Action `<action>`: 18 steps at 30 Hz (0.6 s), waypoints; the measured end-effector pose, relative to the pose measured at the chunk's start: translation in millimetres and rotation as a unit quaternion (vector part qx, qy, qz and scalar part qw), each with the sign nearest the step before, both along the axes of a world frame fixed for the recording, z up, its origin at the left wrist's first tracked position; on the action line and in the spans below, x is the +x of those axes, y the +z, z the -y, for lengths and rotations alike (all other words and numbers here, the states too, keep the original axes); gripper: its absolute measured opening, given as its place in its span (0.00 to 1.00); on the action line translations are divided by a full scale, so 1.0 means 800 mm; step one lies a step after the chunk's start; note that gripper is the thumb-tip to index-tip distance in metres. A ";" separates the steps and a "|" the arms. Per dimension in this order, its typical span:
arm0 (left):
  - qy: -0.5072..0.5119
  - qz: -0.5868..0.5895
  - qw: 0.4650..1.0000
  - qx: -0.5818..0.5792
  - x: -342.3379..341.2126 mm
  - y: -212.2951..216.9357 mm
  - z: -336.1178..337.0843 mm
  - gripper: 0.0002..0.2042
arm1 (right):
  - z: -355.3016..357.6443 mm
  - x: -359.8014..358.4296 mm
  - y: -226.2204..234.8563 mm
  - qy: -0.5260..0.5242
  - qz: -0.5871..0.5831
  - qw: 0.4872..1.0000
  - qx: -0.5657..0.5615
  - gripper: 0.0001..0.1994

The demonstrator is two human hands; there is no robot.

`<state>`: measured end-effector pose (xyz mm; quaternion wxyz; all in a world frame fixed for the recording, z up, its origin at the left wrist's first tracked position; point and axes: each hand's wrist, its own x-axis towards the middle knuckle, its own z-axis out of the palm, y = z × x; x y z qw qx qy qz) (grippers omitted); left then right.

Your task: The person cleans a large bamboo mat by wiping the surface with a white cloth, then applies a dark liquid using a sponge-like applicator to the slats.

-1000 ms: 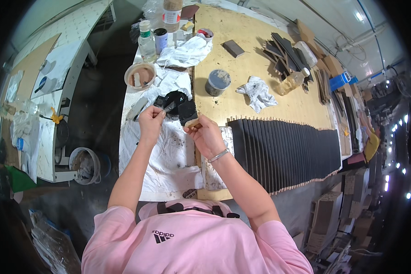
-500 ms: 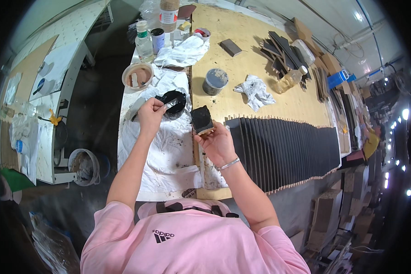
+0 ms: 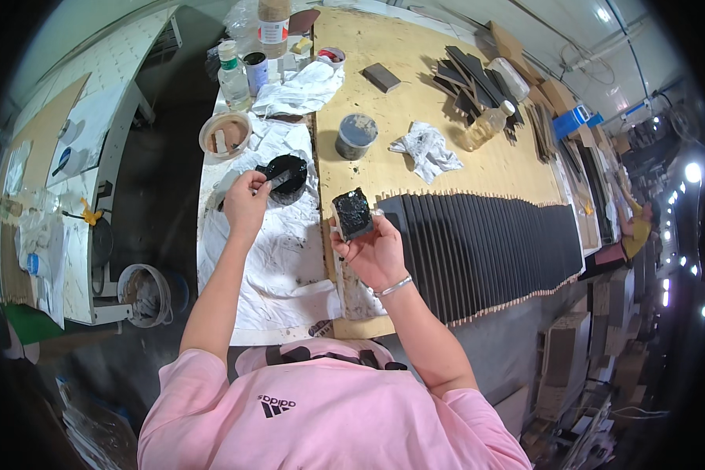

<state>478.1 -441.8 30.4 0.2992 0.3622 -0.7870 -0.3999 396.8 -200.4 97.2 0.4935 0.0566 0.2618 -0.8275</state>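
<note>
My left hand (image 3: pixel 248 196) is closed on a thin, dark-handled stirring tool (image 3: pixel 262 188), whose far end reaches over a small tub of black paint (image 3: pixel 287 178). The tub sits on a stained white cloth (image 3: pixel 270 270). To its right, my right hand (image 3: pixel 374 249) grips a sponge block (image 3: pixel 352 215) by its lower edge and side. Glossy wet black covers the sponge's upturned face, and a pale side shows at its left. Just right of this hand lies a row of black-coated strips (image 3: pixel 478 254) with pale ends, side by side on the table.
A grey-filled tub (image 3: pixel 357 137), a stained rag (image 3: pixel 427 153) and a bottle of yellowish liquid (image 3: pixel 487 128) stand beyond my hands. A round bowl (image 3: pixel 225 135) and clear bottle (image 3: pixel 233 77) are at the left. Dark offcuts (image 3: pixel 470 82) lie piled at the far right.
The sponge block has turned, so its black face now shows more fully and shines. My left hand stays by the paint tub with the tool. The whole view has shifted slightly.
</note>
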 end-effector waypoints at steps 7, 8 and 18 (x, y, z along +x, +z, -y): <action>0.034 -0.060 0.997 0.020 0.011 0.025 -0.017 0.07 | -0.022 0.004 -0.006 -0.034 0.018 0.999 0.006 0.20; 0.029 -0.059 0.998 0.021 0.015 0.027 -0.027 0.07 | -0.023 0.006 -0.006 -0.047 0.023 0.999 0.009 0.19; -0.354 -0.161 0.715 0.581 0.038 0.062 -0.140 0.23 | -0.036 0.041 -0.006 -0.052 0.054 0.996 -0.051 0.15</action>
